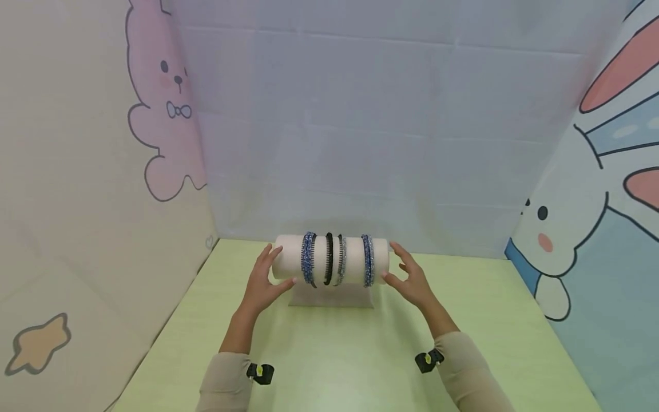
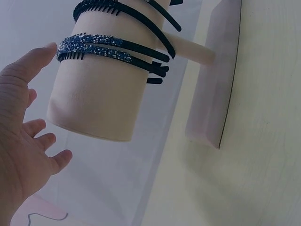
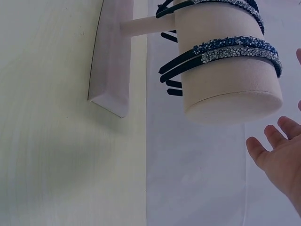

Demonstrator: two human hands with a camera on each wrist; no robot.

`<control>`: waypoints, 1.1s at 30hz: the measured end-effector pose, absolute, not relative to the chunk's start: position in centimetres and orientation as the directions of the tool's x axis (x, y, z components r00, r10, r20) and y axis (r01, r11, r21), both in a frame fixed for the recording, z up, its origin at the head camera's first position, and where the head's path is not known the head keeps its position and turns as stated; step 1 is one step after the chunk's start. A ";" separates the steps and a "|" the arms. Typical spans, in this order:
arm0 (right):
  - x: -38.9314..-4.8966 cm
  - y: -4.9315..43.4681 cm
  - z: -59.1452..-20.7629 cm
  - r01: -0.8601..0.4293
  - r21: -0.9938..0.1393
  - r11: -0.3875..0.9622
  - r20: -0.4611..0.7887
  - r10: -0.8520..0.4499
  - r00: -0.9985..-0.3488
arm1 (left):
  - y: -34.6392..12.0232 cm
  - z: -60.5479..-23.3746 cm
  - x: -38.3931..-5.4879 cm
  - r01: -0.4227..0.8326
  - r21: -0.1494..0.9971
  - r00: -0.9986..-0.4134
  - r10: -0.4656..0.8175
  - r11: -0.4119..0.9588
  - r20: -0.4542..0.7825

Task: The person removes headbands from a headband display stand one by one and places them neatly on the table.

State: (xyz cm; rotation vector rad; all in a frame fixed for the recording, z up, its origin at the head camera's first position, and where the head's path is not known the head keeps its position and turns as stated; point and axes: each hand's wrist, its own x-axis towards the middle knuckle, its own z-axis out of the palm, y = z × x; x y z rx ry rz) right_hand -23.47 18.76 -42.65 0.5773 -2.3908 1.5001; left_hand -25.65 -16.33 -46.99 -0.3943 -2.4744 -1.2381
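Observation:
A white cylindrical display roll (image 1: 355, 260) lies sideways on a pale stand base (image 1: 329, 296). Around it sit several toothed headbands: a pair in glittery blue (image 1: 308, 257), a black one (image 1: 329, 258), a silvery one (image 1: 342, 260) and, at the right, a blue-and-silver pair (image 1: 368, 260). My left hand (image 1: 261, 288) is at the roll's left end, thumb and fingers spread. In the left wrist view, its thumb tip comes right by the blue headbands (image 2: 94, 47). At the opposite end my right hand (image 1: 414, 283) has its fingers apart beside the roll's end face (image 3: 230, 107). Neither hand grips anything.
The stand rests on a light green tabletop (image 1: 329, 355) near its back edge. A pale sheet (image 1: 350, 126) hangs behind it. Cartoon-printed walls flank the table, with a pink bear (image 1: 165, 91) at left and a rabbit (image 1: 561, 229) at right.

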 end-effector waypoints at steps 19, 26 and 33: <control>-27.1 18.6 -42.5 -0.420 -0.784 0.457 0.294 -0.321 -0.900 | -16.4 -46.3 -28.9 0.386 0.727 -0.922 0.257 0.568 0.288; -29.4 19.2 -43.1 -0.362 -0.788 0.498 0.185 -0.369 -0.911 | -16.2 -45.9 -30.0 0.385 0.700 -0.922 0.282 0.601 0.265; -30.4 18.9 -43.2 -0.408 -0.756 0.512 0.185 -0.430 -0.883 | -16.2 -45.7 -30.4 0.374 0.700 -0.926 0.286 0.608 0.247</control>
